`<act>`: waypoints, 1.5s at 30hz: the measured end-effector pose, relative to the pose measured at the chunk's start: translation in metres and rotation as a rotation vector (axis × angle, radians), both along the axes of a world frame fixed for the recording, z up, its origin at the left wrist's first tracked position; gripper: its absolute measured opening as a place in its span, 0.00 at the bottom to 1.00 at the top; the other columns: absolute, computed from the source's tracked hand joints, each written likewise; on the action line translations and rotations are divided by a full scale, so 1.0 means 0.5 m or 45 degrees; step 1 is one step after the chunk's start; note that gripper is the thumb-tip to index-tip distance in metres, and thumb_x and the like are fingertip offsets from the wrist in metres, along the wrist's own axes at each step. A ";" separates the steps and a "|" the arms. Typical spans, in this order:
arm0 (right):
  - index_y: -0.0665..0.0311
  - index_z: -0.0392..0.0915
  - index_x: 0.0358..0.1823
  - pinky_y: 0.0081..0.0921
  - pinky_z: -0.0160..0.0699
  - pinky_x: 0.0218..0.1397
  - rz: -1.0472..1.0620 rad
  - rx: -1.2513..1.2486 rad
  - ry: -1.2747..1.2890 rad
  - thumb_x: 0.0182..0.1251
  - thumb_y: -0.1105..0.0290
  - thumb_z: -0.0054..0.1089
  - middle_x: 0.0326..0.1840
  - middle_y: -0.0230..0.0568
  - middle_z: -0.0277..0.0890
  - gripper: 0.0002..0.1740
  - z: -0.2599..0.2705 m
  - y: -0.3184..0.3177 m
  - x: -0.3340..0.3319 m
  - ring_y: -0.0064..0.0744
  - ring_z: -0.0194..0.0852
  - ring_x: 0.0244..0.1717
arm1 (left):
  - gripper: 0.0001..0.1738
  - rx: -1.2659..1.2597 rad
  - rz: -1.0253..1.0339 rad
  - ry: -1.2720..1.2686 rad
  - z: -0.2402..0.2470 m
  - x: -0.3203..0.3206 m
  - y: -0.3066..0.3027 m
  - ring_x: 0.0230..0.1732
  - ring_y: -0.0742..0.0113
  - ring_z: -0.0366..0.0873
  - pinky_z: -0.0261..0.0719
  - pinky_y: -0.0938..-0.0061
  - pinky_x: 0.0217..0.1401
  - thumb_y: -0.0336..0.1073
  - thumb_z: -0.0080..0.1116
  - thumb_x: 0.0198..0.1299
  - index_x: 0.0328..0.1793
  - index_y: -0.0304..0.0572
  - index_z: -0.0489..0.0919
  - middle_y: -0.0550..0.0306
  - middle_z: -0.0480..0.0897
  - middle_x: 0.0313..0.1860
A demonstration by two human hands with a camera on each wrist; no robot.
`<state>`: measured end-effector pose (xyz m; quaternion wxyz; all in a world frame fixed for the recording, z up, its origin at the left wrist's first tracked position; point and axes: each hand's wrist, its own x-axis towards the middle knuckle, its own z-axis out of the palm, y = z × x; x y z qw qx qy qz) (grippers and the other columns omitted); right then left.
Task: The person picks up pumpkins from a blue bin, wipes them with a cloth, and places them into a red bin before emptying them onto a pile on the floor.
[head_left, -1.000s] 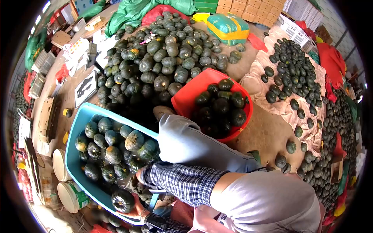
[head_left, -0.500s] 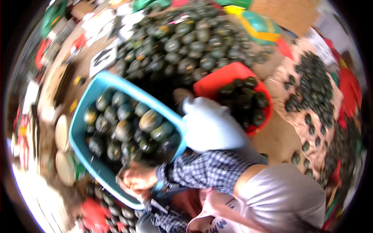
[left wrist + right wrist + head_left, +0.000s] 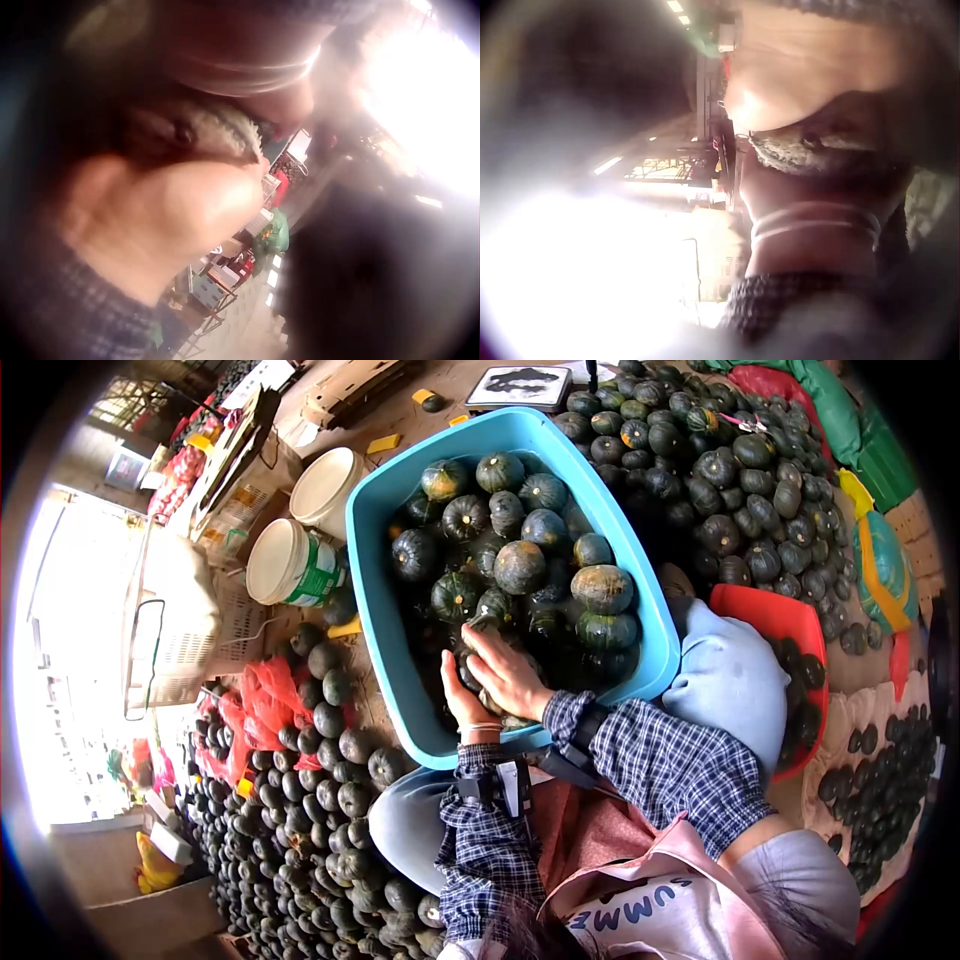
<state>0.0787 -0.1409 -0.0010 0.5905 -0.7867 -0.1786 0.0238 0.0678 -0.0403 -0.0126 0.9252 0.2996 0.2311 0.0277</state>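
Note:
In the head view both hands meet over the near end of a blue tub [image 3: 366, 610], with a dark green pumpkin [image 3: 467, 672] largely hidden between them. My left hand [image 3: 466, 698] holds the pumpkin from the left, thumb side up. On the other side my right hand [image 3: 512, 678] holds a greyish cloth [image 3: 515, 721] against it, fingers across the top. Both wrist views show the fuzzy cloth edge between the palms. Several wet green pumpkins [image 3: 520, 566] lie in water in the tub.
A red tub [image 3: 765, 615] of pumpkins stands right of the person's knee. Large pumpkin piles lie at the back right [image 3: 760, 490] and lower left [image 3: 340, 840]. Two white buckets [image 3: 280, 560] stand left of the blue tub, and a scale [image 3: 517, 387] lies behind it.
The head view has swung left, bringing the lower-left pile into sight. The left hand, which held a pumpkin at the tub's near rim, has come together with the right hand over the tub.

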 end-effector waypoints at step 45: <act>0.75 0.65 0.62 0.29 0.59 0.67 -0.281 0.354 0.498 0.75 0.45 0.32 0.63 0.54 0.68 0.36 0.039 -0.072 0.017 0.41 0.67 0.64 | 0.29 -0.315 0.036 -0.153 0.093 -0.052 -0.069 0.51 0.59 0.78 0.75 0.65 0.57 0.58 0.46 0.60 0.54 0.43 0.77 0.54 0.81 0.51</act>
